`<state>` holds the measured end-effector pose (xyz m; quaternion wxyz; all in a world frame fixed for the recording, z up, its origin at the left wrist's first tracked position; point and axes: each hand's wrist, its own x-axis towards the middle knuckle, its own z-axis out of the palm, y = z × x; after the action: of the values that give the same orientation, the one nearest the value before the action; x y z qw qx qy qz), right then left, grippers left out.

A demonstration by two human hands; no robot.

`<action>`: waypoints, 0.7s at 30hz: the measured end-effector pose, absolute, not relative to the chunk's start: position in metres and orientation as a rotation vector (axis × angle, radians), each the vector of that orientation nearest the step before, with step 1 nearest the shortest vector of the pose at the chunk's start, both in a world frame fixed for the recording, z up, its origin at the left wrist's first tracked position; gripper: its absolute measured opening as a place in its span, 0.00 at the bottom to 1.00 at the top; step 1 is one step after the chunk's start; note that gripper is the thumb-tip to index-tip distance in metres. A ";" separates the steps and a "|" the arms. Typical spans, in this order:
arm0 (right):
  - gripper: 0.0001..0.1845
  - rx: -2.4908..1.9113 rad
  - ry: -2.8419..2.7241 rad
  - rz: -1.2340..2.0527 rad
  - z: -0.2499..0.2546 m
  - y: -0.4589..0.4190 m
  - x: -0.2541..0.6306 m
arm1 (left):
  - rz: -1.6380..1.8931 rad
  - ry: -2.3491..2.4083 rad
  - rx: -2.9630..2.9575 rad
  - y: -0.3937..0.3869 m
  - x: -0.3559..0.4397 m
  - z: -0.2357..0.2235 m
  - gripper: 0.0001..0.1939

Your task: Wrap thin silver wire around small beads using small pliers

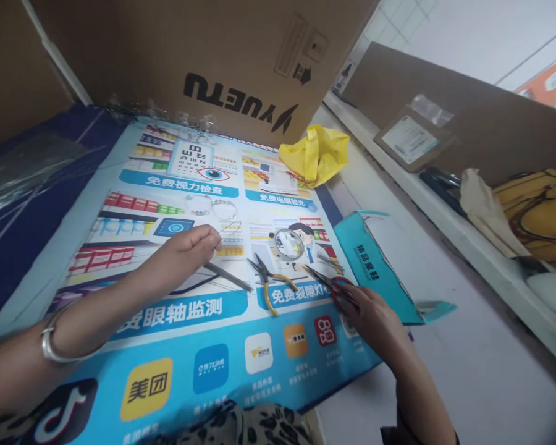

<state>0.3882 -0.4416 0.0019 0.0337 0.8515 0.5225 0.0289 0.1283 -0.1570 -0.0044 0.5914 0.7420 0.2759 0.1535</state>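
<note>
The left hand point(197, 244) is pinching a thin wire point(233, 227) between its fingertips; the right hand point(373, 312) is curling its fingers around the red handles of the scissors point(323, 280). Beyond both, a cardboard box point(241, 55) is showing "YUETU" upside down. Below the left hand, the printed sheet point(254, 327) is reading "美团"; between the hands, pliers point(272, 275) are lying spread. Beside the right hand, teal cardboard point(375, 269) is reading "精品童鞋". Farther off, a yellow bag point(317, 156) is hiding its contents.

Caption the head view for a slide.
Left hand pinching thin wire, right hand holding scissors, with pliers between them on a printed sheet.
</note>
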 end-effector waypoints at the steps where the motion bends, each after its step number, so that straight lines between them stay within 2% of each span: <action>1: 0.19 2.592 1.628 0.078 -0.002 -0.444 0.390 | 0.341 0.636 1.746 -0.157 0.128 -0.004 0.15; 10: 0.23 2.541 1.479 0.107 -0.014 -0.431 0.402 | 0.282 0.562 1.888 -0.159 0.127 -0.001 0.16; 14: 0.26 2.741 1.601 -0.031 -0.007 -0.436 0.402 | 0.300 0.531 1.949 -0.160 0.127 -0.001 0.16; 17: 0.25 3.053 1.653 -0.238 0.002 -0.435 0.388 | 0.303 0.553 2.005 -0.162 0.128 0.001 0.16; 19: 0.27 3.310 1.688 -0.617 0.008 -0.427 0.368 | 0.301 0.586 2.051 -0.166 0.128 0.004 0.15; 21: 0.24 3.373 1.727 -1.333 0.015 -0.414 0.342 | 0.300 0.608 2.111 -0.169 0.128 0.006 0.15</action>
<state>0.3424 -0.4136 0.0150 -0.4240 0.7605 0.3893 -0.3005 0.1280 -0.1695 0.0060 0.4458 0.8522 0.2456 0.1211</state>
